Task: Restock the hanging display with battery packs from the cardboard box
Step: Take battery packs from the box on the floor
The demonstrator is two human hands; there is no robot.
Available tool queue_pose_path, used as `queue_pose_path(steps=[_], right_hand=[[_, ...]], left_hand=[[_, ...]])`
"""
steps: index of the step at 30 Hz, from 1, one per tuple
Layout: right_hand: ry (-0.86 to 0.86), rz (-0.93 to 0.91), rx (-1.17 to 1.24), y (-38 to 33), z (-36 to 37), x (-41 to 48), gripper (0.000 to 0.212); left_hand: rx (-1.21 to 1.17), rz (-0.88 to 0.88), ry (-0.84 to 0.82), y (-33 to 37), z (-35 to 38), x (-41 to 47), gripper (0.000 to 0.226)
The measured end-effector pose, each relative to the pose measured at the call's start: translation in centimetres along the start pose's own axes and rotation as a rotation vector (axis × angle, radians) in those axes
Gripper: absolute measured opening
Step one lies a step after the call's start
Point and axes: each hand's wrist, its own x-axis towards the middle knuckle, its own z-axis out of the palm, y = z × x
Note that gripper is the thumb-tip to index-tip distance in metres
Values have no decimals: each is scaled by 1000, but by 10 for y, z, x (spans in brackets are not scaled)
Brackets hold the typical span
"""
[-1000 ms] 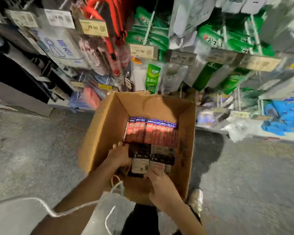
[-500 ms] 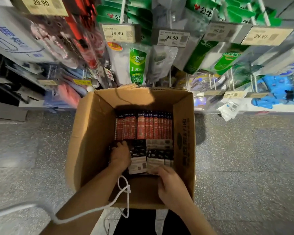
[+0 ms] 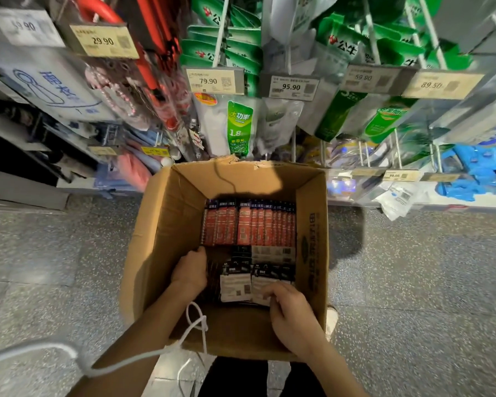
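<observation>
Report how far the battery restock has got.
Done: the cardboard box stands open below the hanging display. In hand: both hands are inside it, the left hand beside the black packs, the right hand curling over their near edge. Left: nothing is lifted out; the red packs stand in a row.

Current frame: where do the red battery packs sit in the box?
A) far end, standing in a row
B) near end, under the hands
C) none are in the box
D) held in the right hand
A: the red battery packs stand in a row at the far end of the cardboard box. The left hand and right hand are at the black packs, nearer the person.
</observation>
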Motion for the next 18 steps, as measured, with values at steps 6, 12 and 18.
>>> queue_pose_path(steps=[6,12,18], right_hand=[[3,-82,-30,-8,-8,-1,32],[64,-162,108,-24,-23,-6,38],[-95,-314,264,-67,-75,-25,102]], left_hand=[[-258,-28,207,-9,-37,-59,27],[-271,254,406,-4,-82,-137,47],[-257,770,613,18,-126,-228,38]])
